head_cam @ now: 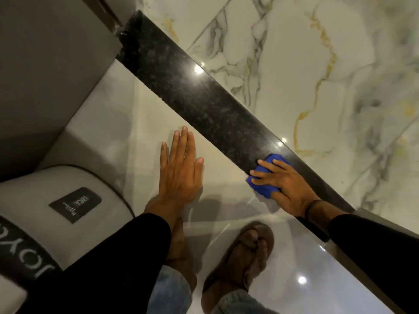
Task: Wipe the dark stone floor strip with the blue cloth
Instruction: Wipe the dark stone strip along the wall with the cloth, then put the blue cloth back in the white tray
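A dark speckled stone floor strip runs diagonally from the upper left to the lower right between pale floor tiles. The blue cloth, bunched up, lies on the near edge of the strip, partly on the pale tile beside it. My right hand presses down on the cloth with fingers spread over it. To the left of the strip, my left hand rests flat on the pale tile, fingers extended, holding nothing.
White marble floor with grey and gold veins lies beyond the strip. A grey mattress corner with a dark label sits at the lower left under a grey wall. My foot in a brown sandal stands on the glossy tile.
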